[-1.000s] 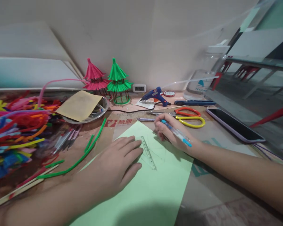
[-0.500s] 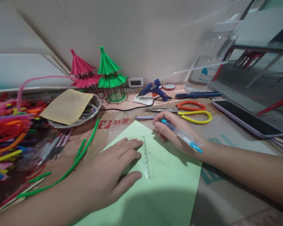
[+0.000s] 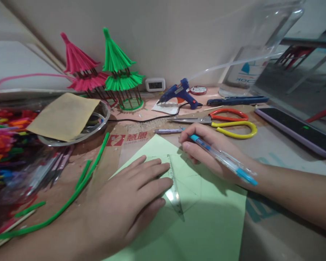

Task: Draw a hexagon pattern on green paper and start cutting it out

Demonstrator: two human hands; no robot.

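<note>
My left hand [image 3: 130, 203] lies flat with fingers stretched out on a light green sheet of paper [image 3: 203, 224], pressing on a clear plastic set square [image 3: 175, 192]. My right hand [image 3: 206, 148] is closed around a clear pen with blue ends [image 3: 222, 159], its tip hidden under my fingers near the top of the set square. Faint pencil lines cross the paper beside the ruler edge.
Red and yellow scissors [image 3: 228, 121], a blue glue gun [image 3: 179, 95], a phone [image 3: 299, 130] and a clear jug [image 3: 255, 58] lie beyond. Pink [image 3: 80, 70] and green [image 3: 119, 69] paper pagodas stand by the wall. A steel bowl with brown paper [image 3: 63, 116], green pipe cleaners [image 3: 81, 181] and coloured pipe cleaners [image 3: 2, 145] lie left.
The view has moved closer and lower. My left hand has slid a little with the set square, which has turned slightly. My right hand still holds the pen at the ruler's top.
</note>
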